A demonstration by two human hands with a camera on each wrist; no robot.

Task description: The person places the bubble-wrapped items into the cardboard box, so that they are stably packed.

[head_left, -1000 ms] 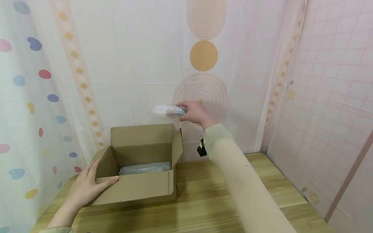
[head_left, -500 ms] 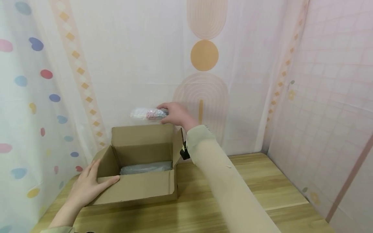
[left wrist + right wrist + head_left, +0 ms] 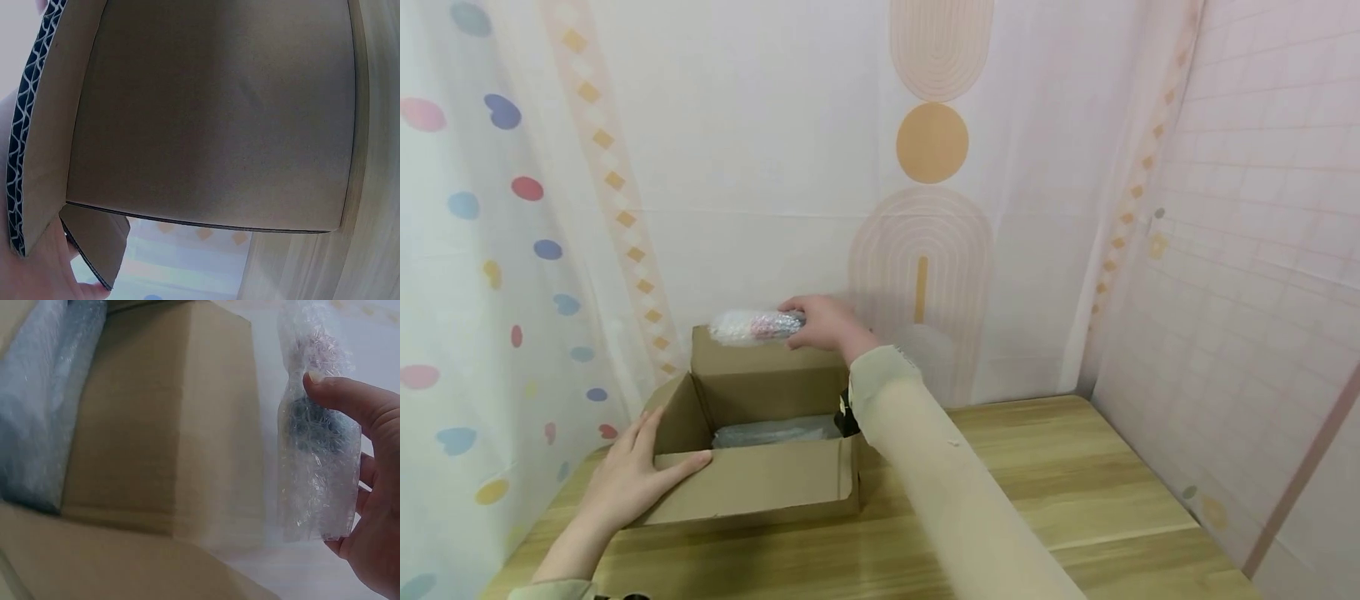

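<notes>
Head view: a bubble-wrapped bundle (image 3: 751, 326), probably light and crushable, is pinched at one end by the right hand (image 3: 823, 323); the cardboard box (image 3: 752, 483) is steadied by the flat left hand (image 3: 628, 475).

bubble-wrapped item (image 3: 315, 425) contents unclear, box (image 3: 752, 479) floor hidden
</notes>
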